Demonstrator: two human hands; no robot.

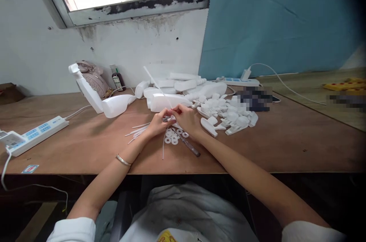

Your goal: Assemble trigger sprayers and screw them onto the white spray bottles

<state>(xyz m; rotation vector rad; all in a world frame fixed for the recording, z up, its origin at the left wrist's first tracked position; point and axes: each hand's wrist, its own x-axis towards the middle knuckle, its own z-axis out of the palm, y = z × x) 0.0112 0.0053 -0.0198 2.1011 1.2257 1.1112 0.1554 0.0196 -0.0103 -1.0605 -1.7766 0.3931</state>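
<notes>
My left hand (pixel 159 123) and my right hand (pixel 186 119) meet over the middle of the table, both with fingers pinched together. From between their fingertips a thin white plastic tube (pixel 154 81) rises up and to the left. A small whitish part, mostly hidden by the fingers, sits at the tube's lower end. Just below the hands lie several white ring washers (pixel 175 140) and a screwdriver (pixel 191 147) with a clear handle. Several loose thin tubes (pixel 137 132) are beside my left wrist. To the right of my right hand is a heap of white trigger sprayer heads (pixel 228 114).
White plastic bottles (pixel 168 101) lie behind the hands; another bottle (pixel 117 105) lies to the left. Power strips (pixel 40 133) stand at left and back. A dark bottle (pixel 117 80) and pink bag (pixel 93 78) are by the wall. A cable crosses the right side.
</notes>
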